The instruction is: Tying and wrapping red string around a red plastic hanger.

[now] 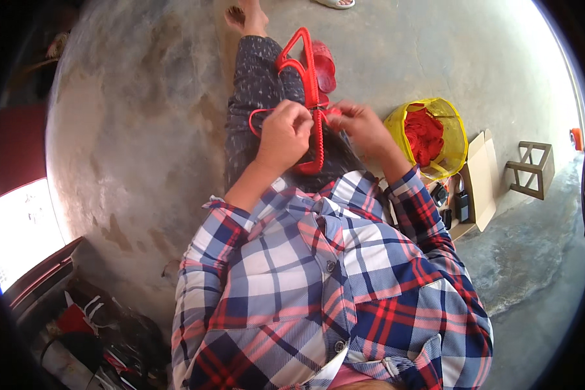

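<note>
A red looped frame (310,78) lies lengthwise over my legs, its far end a pointed loop. Its nearer part has a ridged, braided-looking edge (319,140). My left hand (284,134) is closed at the left side of the frame's middle, its fingertips pinched together. A thin red cord (252,123) loops out to the left of that hand. On the other side, my right hand (364,127) pinches a red strand (333,112) close to the frame. The exact crossing of the strands between my fingers is too small to make out.
A yellow basket (462,140) holding red material (424,135) stands on the floor to the right. Beside it is an open cardboard box (482,179) with black devices, then a small wooden stool (532,170). A red slipper (325,68) lies beyond my legs. Clutter (104,325) fills the lower left.
</note>
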Demonstrator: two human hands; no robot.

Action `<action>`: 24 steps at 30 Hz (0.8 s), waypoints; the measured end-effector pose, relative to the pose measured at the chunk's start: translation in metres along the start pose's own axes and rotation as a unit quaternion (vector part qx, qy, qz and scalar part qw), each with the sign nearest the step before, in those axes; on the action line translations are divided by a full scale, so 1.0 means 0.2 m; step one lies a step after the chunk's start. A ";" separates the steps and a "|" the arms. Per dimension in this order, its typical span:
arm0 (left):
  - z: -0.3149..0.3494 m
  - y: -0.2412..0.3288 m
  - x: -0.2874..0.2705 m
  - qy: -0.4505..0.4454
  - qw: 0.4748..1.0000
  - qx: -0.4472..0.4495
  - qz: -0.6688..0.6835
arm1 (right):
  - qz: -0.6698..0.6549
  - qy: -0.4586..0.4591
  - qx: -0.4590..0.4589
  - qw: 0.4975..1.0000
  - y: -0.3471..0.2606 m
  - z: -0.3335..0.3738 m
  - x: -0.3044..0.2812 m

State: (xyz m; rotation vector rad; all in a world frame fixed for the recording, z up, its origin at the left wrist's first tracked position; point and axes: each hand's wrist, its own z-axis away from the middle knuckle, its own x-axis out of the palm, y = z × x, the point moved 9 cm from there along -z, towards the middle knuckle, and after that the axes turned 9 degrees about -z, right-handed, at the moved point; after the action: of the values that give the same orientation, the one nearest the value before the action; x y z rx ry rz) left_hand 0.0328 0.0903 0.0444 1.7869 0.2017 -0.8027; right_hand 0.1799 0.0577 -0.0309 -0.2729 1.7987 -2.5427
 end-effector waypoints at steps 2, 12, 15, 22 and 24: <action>-0.01 0.06 -0.10 0.061 0.996 0.049 -0.032 | -0.081 0.096 0.033 0.992 -0.10 0.07 -0.15; -0.01 -0.21 0.31 -0.166 0.785 -0.299 0.516 | -0.481 0.072 -0.270 0.831 -0.61 0.41 -0.73; 0.00 -0.21 0.34 -0.135 0.771 -0.322 0.532 | -0.437 0.127 -0.225 0.862 -0.52 0.39 -0.72; 0.02 -0.22 0.39 -0.136 0.756 -0.324 0.552 | -0.141 0.140 -0.018 0.980 -0.15 0.09 -0.07; 0.01 -0.20 0.38 -0.113 0.744 -0.328 0.570 | -0.031 0.111 -0.033 0.993 -0.20 0.05 -0.02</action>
State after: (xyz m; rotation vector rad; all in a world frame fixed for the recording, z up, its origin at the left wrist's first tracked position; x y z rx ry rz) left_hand 0.0691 0.0843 -0.0328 0.8199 -0.6684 0.0106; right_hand 0.1884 0.0618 0.0087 -0.0479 1.9815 -2.6533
